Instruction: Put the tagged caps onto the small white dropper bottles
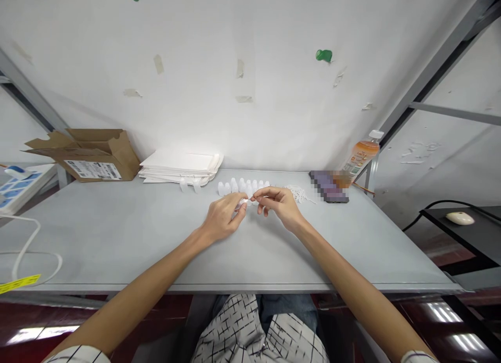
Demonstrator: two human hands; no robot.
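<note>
My left hand point(226, 215) is closed, with a small white plastic piece point(243, 202) pinched between thumb and fingers. Close against it, my right hand point(278, 201) has its thumb and forefinger pressed together at the piece's tip; whatever they grip is too small to make out. Just behind both hands stand several small whitish, rounded plastic pieces point(235, 185) in a group. To the right of my right hand lies a loose heap of thin white strands point(297, 193). Two whitish tabs point(183, 184) lie apart on the left, by a stack of white flat sheets or envelopes point(178, 165).
An open cardboard box point(97, 157) stands at the back left, with a power strip point(27, 185) and white cable beside it. A phone point(329, 186) and a bottle of orange drink point(360, 157) are at the back right. The grey table point(250, 264) meets a white wall.
</note>
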